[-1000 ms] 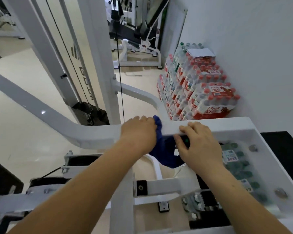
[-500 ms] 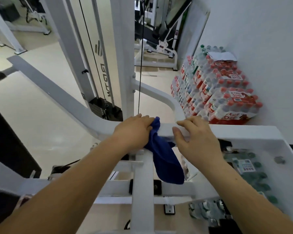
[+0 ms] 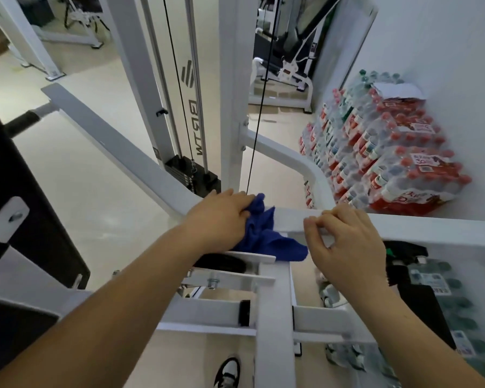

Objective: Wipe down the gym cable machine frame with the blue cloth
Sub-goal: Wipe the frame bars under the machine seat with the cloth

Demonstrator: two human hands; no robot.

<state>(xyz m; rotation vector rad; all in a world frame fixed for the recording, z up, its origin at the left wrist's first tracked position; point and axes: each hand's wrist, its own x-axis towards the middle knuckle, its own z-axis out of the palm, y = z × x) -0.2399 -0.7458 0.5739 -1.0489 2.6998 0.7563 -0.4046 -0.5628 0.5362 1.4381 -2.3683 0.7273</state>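
Left grip (image 3: 221, 217) is closed on the cloth (image 3: 263, 233), fingers curled over the bunched top and pressing it onto the bar (image 3: 289, 219) of the white frame. The loose end of the cloth hangs down the bar's near face and rests on a bracket (image 3: 252, 257) below. Right grip (image 3: 350, 242) is closed on the bar: curled fingertips on the top edge, thumb on the near face. It holds no cloth.

Key relation: the bar's long axis runs left to right across the view. The cloth sits on it directly right of the left knuckles, between the two grips. It touches the left grip, and its hanging end comes just beside the right wrist. The left grip is the wiping hand and the right looks like a brace. Bare bar shows between cloth and right fingertips, and more beyond the right grip toward the wall. Past the left grip the frame bends away up-left as an angled arm (image 3: 109, 130).

Likely next move: slide the cloth along the axis. Rightward, the right grip blocks the path.

A cable (image 3: 259, 107) drops just behind the left fingers. Bottle packs (image 3: 389, 152) are stacked by the wall.
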